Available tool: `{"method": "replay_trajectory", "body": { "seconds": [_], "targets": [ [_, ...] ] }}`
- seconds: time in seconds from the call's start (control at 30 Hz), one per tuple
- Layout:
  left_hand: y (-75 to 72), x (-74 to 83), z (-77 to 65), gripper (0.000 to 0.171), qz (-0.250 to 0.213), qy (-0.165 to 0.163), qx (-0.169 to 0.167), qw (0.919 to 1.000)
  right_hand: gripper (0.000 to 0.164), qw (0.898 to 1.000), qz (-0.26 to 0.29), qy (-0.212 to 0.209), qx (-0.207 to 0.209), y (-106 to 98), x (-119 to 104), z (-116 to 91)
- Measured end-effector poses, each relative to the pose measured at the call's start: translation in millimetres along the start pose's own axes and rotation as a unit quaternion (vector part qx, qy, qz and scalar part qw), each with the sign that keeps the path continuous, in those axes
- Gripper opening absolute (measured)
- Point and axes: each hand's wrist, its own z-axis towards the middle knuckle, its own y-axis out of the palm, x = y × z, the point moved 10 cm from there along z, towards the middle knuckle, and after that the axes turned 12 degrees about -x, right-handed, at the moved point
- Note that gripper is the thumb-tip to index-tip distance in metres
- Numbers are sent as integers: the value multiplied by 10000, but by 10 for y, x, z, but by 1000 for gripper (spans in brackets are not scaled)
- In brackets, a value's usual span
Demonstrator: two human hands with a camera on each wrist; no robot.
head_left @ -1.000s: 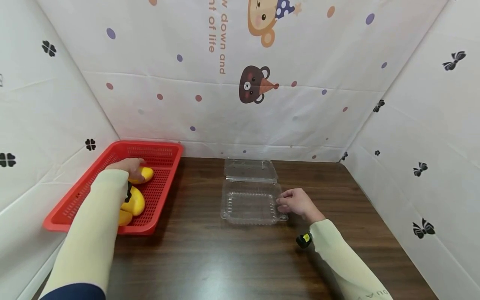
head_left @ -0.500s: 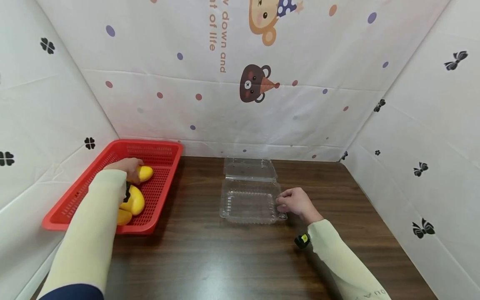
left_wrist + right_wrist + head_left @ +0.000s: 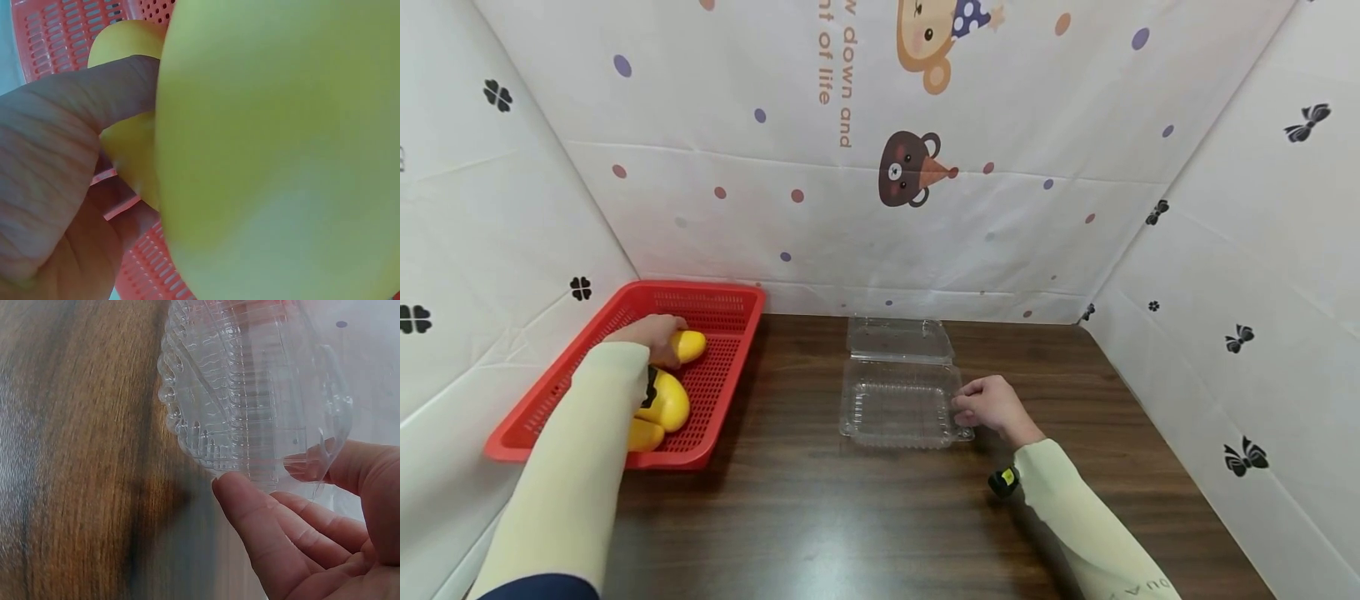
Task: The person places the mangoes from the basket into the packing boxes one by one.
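Pinching the clear container (image 3: 895,408) with my right hand (image 3: 994,406), likely for stability; my left hand (image 3: 651,336) grips a yellow fruit (image 3: 690,346).

White printed sheets (image 3: 835,225) surround a dark wood-grained table (image 3: 850,517) reflecting light

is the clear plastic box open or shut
Open: the clear plastic box has its lid laid back behind it, not over it.

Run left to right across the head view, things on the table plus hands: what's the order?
Red basket (inside it, left hand, then the tip of the yellow piece it grips) → open clear container → right hand, at the container's right edge.
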Motion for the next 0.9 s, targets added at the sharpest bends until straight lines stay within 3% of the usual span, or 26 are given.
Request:
{"method": "replay_trajectory", "body": {
  "seconds": [0.07, 0.1, 0.13, 0.17, 0.3, 0.4, 0.67, 0.9],
  "targets": [
    [-106, 62, 125, 80, 1321, 272, 296, 9904, 25, 10000, 9, -7, 4, 3, -1, 2],
    [-134, 47, 182, 78, 1490, 322, 352, 9877, 25, 10000, 2, -14, 5, 4, -3, 4],
    [-180, 62, 245, 74, 1978, 419, 511, 9780, 24, 10000, 14, -11, 13, 4, -2, 6],
    [-209, 58, 293, 72, 2184, 496, 589, 9728, 24, 10000, 2, -18, 9, 4, -2, 9],
    [-300, 2, 472, 72, 2549, 657, 753, 9618, 25, 10000, 19, -71, -11, 3, 0, 17],
    [-315, 62, 537, 69, 2856, 906, 856, 9502, 26, 9999, 77, -64, 3, -12, 44, 23],
    [-320, 323, 449, 69, 3241, 1281, 1026, 9317, 27, 9998, 120, -138, -2, -25, 93, 63],
    [-295, 541, 299, 70, 3394, 1448, 1075, 9232, 26, 9999, 17, -164, -51, -5, 63, 59]
  ]
}}
